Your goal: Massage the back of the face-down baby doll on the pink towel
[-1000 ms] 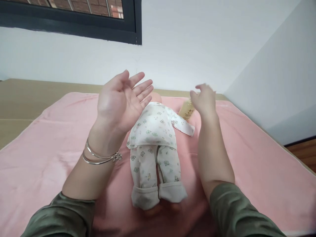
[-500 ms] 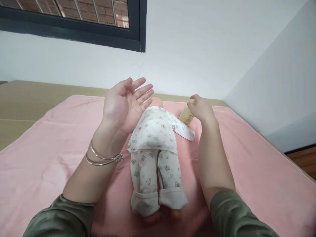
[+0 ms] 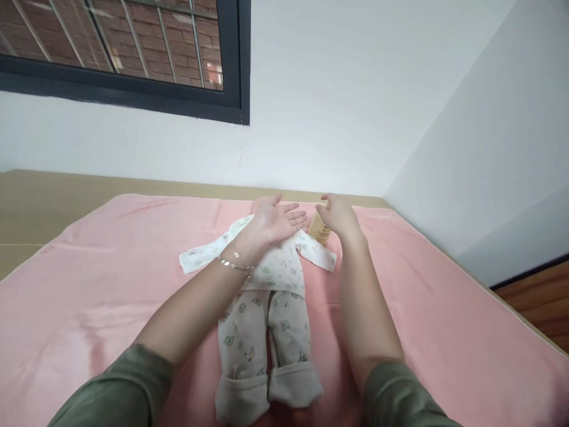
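Observation:
A baby doll (image 3: 288,273) in white printed pyjamas with turned-up trouser cuffs lies in the middle, its sleeves spread to both sides. Over its chest my left hand (image 3: 279,222) is held open, palm up, fingers stretched toward the bottle. Only a bit of the doll's head (image 3: 258,203) shows behind that hand. My right hand (image 3: 343,216) is closed over the top of a bottle (image 3: 319,230) with yellowish contents and dark print. The bottle stands tilted beside the doll's right-hand sleeve (image 3: 317,252); its top is hidden by my fingers.
A pink sheet (image 3: 115,284) covers most of the wooden surface (image 3: 53,184). Behind it rises a white wall (image 3: 333,107) with a dark-framed window (image 3: 240,65) at upper left. Another wall (image 3: 502,166) closes the right side, with brown wood (image 3: 537,296) below it.
My left hand has moved right and lower, from beside the doll to over its chest, nearer the bottle. My right hand stays on the bottle. The view has tilted up and shifted slightly.

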Demonstrator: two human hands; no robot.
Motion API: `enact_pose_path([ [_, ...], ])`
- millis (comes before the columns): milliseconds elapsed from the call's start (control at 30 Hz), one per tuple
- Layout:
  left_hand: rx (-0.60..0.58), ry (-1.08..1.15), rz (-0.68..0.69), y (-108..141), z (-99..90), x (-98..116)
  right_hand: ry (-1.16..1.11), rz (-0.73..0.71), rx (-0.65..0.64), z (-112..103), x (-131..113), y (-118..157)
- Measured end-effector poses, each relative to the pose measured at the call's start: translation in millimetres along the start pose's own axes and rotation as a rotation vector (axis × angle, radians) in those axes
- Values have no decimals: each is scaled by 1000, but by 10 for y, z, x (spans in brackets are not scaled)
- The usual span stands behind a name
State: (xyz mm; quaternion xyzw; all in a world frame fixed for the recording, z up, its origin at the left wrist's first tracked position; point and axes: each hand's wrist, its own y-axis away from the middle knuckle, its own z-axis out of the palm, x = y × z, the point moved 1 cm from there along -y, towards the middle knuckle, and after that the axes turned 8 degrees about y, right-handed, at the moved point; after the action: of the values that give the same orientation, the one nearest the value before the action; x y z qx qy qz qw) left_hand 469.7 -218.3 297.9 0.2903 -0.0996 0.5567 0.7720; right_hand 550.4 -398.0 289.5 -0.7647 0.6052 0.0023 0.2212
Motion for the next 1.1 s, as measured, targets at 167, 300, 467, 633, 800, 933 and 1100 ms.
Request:
enact_pose_path([
  [167, -52, 100, -37, -569, 426, -114, -56, 4, -33, -41, 40, 25],
  [300, -47, 147, -23, -656, 580, -109, -48, -22, -25, -40, 59, 16],
  [467, -39, 189, -40, -696, 579, -145, -51, -36, -34, -29, 64, 15],
  [633, -48, 201, -29, -842, 531, -181, -51, -56, -42, -39, 51, 25],
  [800, -40, 211, -18, -912, 489, -191, -10, -99, -49, -49, 39, 24],
  [933, -55, 226, -27, -911, 479, -192, -40, -72, -44, -38, 48, 22],
  [1100, -55, 227, -34, -918, 465, -184, -70, -32, -34, -28, 63, 24],
])
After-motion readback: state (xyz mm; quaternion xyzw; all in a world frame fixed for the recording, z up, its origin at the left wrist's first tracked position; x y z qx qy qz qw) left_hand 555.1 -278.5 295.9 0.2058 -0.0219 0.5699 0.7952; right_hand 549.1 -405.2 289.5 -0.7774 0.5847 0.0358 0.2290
